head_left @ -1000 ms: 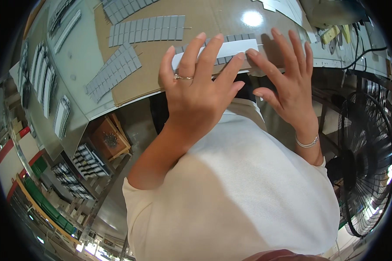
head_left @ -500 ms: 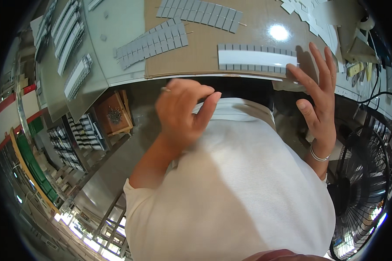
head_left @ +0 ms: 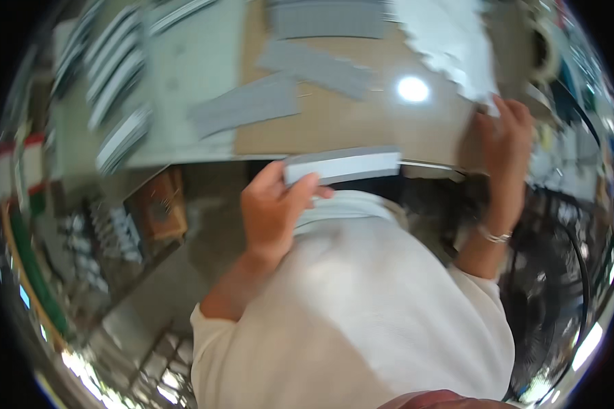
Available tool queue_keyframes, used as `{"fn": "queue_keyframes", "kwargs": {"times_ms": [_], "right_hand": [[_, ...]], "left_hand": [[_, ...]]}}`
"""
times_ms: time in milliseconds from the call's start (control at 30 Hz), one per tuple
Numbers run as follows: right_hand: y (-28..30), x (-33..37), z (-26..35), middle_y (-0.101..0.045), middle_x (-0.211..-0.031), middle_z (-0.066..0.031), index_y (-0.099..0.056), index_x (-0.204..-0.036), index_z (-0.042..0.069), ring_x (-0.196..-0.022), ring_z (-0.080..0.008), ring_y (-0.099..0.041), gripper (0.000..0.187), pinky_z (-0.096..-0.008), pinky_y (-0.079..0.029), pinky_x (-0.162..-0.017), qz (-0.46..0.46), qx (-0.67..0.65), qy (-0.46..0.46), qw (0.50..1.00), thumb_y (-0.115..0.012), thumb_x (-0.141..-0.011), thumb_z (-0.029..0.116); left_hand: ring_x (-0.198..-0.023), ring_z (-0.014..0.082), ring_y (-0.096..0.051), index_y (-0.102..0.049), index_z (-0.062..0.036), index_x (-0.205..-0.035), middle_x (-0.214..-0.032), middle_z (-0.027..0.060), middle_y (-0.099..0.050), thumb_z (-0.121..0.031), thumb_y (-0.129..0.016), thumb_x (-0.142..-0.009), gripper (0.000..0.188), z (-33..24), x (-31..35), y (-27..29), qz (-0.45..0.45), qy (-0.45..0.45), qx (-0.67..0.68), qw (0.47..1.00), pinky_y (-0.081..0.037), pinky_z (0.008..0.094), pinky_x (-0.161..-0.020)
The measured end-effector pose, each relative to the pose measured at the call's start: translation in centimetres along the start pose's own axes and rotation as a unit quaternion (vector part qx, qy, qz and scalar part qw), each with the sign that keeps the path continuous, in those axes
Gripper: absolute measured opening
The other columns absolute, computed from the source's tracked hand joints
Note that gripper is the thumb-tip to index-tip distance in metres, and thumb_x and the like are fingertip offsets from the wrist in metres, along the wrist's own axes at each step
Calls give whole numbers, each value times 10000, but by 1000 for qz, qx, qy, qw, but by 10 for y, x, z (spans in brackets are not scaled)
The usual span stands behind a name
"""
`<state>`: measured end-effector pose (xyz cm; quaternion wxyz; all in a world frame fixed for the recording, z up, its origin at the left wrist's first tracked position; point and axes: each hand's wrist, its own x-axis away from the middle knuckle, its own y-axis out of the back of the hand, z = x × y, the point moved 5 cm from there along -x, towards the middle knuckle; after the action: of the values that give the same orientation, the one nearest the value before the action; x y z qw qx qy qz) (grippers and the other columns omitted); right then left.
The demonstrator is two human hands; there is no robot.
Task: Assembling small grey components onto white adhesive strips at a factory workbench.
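My left hand [head_left: 273,208] is closed on the left end of a grey segmented strip with a white band [head_left: 348,165] along its middle. It holds the strip just off the table's front edge, in front of my body. At the right, my right hand [head_left: 508,133] has its thumb and fingers pinched together at the lower edge of a pile of small white cards [head_left: 450,48]. A bit of white card shows between its fingertips, though motion blurs it. Several plain grey segmented strips [head_left: 249,105] lie on the brown board [head_left: 361,126], with thin rods poking out of some.
Banded strips [head_left: 119,140] stand in rows on the table's left side. A roll of tape [head_left: 544,51] is at the far right. Below the table are a wooden box [head_left: 160,204] at left and a black fan [head_left: 546,293] close to my right arm.
My left hand has taken hold of the banded strip, which has left the board and come toward me. My right hand has moved to the white cards, its spread fingers now pinched.
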<state>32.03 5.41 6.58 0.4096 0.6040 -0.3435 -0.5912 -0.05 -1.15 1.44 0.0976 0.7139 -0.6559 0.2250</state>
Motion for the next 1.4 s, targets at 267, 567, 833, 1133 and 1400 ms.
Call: {"fn": "queue_keyframes", "kwargs": {"times_ms": [267,567,833,1133,1400], "right_hand": [[-30,7,-31,-634,-1046,-105,-666,-1153,115,-987,-308,-586,298,-401,-469,-862,3,16,69,998,-630,-872,21],[-26,-1,-12,-629,-1084,-121,-652,-1182,110,-1015,-316,-583,304,-410,-464,-881,-29,21,46,998,-607,-893,28],[-11,8,9,-615,-1084,-112,-660,-1170,107,-1042,-297,-577,338,-390,-455,-905,-46,-5,41,998,-680,-845,19],[1,-5,104,-514,-1288,-130,-616,-1220,134,-1255,-338,-454,453,-482,-363,-1047,37,-172,149,973,-735,-796,244],[-8,4,75,-425,-1444,-141,-620,-1237,142,-1380,-358,-329,537,-529,-214,-1137,111,-98,128,981,-472,-924,553]], "left_hand": [[-620,108,-628,-621,2,-1033,-848,88,-683,-144,-628,-911,190,-86,-12,143,-153,-179,14,972,-392,196,-478],[-553,89,-617,-635,-11,-986,-774,105,-703,-241,-705,-896,256,-134,-37,268,-257,-97,-146,950,-406,166,-451],[-705,117,-597,-707,-42,-1007,-783,28,-658,-105,-694,-865,156,-132,-25,138,-255,-326,-437,799,-483,267,-627],[-990,280,-596,-685,-59,-949,-1032,58,-646,-53,-709,-752,198,-84,-49,-18,70,-552,-490,671,-448,421,-895],[-1185,287,-528,-664,-65,-1094,-1194,69,-626,-91,-646,-829,266,-78,-52,-53,126,-520,-554,638,-298,491,-1071]]}}
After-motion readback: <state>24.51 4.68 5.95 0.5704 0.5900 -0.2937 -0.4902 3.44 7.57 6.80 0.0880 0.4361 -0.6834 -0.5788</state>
